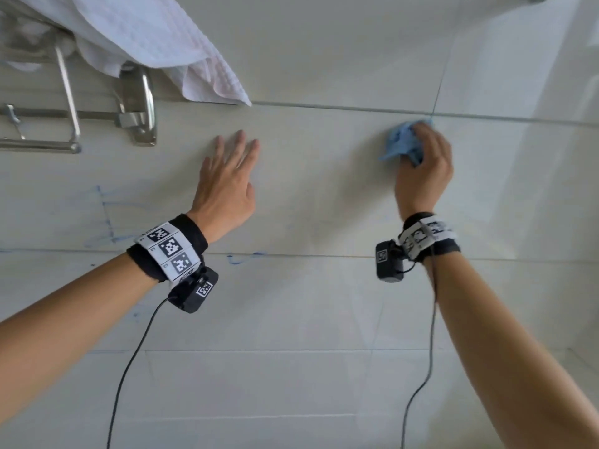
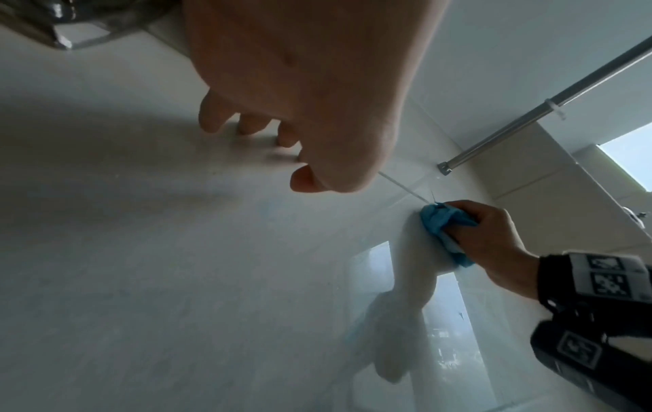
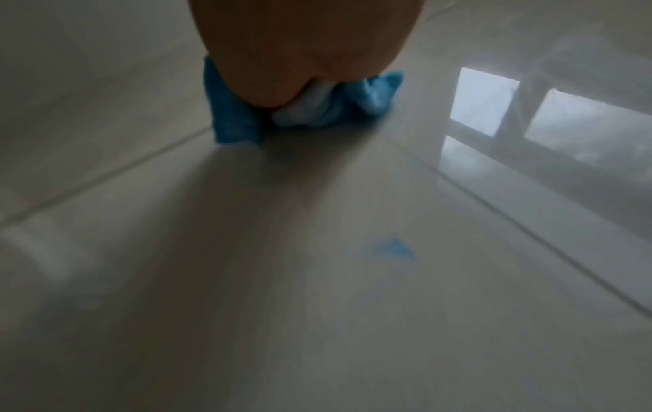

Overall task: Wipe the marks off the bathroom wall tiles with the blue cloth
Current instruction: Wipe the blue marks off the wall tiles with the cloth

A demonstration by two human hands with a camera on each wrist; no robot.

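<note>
A white towel (image 1: 155, 43) drapes a steel rack (image 1: 136, 105) upper left.

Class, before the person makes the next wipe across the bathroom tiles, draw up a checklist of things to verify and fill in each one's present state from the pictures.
1. Grip on the blue cloth: right hand has its fingers curled round the bunched cloth. Ok.
2. Cloth against the wall tiles: pressed on by the grout junction. Ok.
3. Left hand clear of the cloth: flat on the tile, well apart. Ok.
4. Marks gone: blue marks remain lower left, another on the grout line. Not ok.
5. White towel clear of the wiping zone: hangs upper left. Ok.
6. Cloth damp enough: cannot tell.
</note>
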